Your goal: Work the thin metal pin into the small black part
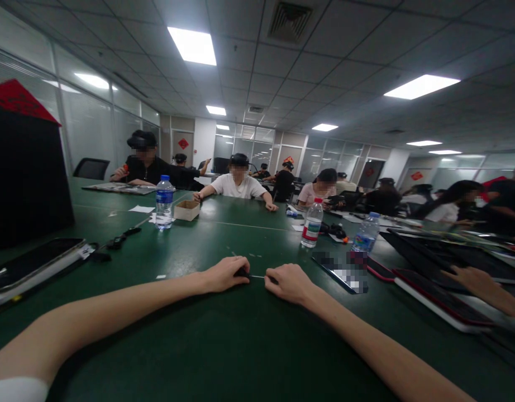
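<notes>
Both my arms reach forward over a green table [224, 346]. My left hand [224, 273] lies knuckles up with its fingers curled around a small dark object. My right hand [289, 282] is closed just to the right of it. A thin pale wire or rod [258, 276] runs between the two hands, and each seems to pinch one end. What the dark object is cannot be made out.
A phone [340, 270] lies right of my hands, with flat devices [433, 301] and another person's hand [477, 282] beyond. A flat dark device [31, 265] lies at left. Water bottles [164, 202] [311, 223], a small cardboard box [186, 210] and several seated people are farther back.
</notes>
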The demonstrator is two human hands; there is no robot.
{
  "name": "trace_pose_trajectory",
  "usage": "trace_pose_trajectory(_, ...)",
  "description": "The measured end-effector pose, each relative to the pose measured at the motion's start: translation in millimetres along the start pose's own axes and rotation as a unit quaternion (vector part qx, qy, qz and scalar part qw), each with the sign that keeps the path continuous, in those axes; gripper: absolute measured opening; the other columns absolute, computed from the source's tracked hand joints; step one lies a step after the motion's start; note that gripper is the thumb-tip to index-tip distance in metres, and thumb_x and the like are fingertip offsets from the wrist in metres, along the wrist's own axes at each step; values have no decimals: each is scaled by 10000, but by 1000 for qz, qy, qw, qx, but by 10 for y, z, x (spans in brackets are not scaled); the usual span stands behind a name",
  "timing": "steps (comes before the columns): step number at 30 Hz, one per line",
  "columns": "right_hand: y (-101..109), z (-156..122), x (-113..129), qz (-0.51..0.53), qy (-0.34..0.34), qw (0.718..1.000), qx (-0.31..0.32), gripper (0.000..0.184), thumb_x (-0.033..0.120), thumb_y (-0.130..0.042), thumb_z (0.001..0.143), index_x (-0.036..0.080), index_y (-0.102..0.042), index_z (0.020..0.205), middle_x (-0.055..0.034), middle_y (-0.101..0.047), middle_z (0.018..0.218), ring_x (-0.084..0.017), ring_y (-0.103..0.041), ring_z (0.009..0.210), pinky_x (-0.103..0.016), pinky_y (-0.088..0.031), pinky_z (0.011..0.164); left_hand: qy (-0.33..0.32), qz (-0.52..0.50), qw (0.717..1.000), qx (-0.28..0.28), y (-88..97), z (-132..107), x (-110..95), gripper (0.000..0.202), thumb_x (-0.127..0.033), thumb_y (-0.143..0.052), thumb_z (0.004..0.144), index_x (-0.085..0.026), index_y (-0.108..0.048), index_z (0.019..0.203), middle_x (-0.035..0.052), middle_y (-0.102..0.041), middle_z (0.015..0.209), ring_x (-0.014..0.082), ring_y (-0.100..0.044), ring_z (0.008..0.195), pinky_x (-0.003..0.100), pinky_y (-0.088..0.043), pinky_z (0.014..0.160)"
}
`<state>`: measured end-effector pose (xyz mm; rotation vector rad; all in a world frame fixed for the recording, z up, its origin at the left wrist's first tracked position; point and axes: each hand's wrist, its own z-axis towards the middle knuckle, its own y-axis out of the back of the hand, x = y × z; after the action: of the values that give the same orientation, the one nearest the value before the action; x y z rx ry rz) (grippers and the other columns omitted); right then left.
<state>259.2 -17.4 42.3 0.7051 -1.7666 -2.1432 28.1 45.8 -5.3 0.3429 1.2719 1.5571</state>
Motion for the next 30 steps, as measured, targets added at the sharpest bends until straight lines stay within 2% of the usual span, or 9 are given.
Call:
trace_pose_trajectory(15,-104,-33,-31,105,32,994,-15,372,376,-342,970,182,-638,854,-8,-632,698,-106,-542,578,-218,-389,626,-6,-17,999,-28,2,-32,37,243,-332,-658,832,-183,-524,969,23,-574,943,152,-556,829,258,-447,719)
trace_pose_trajectory(30,-169,-23,-93,98,48,993,-35,341,358,-372,955,179,-652,878,-21,-636,708,-117,-546,611,-228,-366,643,-24,-23,999,-40,20,-46,-8,233,-284,-682,815,-171,-524,944,21,-574,915,144,-551,807,252,-447,714)
